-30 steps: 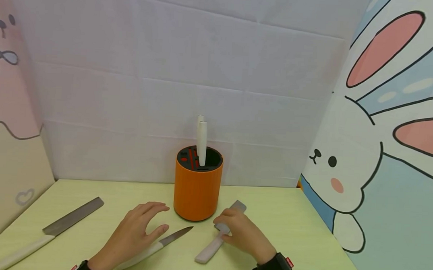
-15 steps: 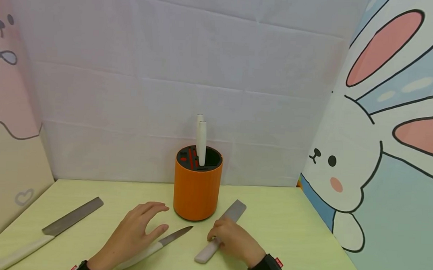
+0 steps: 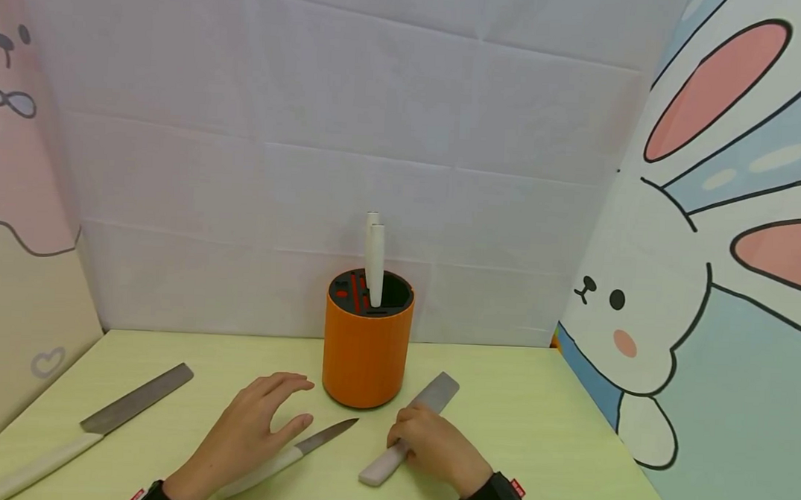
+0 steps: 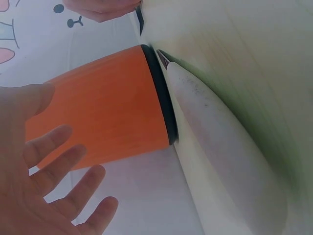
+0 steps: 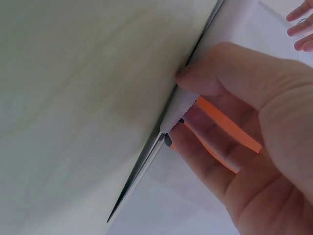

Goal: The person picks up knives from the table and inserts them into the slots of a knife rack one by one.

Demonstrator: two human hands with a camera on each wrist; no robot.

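Observation:
My right hand (image 3: pixel 440 447) pinches the pale handle (image 3: pixel 383 469) of a square-bladed kitchen knife (image 3: pixel 440 390) lying aslant right of the holder. In the right wrist view, thumb and fingers sit on either side of its handle (image 5: pixel 230 24), near the blade (image 5: pixel 134 178). My left hand (image 3: pixel 241 433) is over a small pointed paring knife (image 3: pixel 328 435), its fingers spread and holding nothing; the paring knife's white handle (image 4: pixel 220 127) is close by in the left wrist view. Behind both hands stands an orange round knife holder (image 3: pixel 366 360) with a black slotted top.
Two white handles (image 3: pixel 376 267) stick up from the holder. Another square-ended knife (image 3: pixel 140 400) lies at the far left of the pale yellow table (image 3: pixel 255 355). A white cloth wall (image 3: pixel 242 198) rises behind, with a rabbit-printed panel (image 3: pixel 639 320) at the right.
My right hand has slid down and left from around the blade's base onto the handle, and its fingers have closed there. The knife and my left hand stay nearly where they were.

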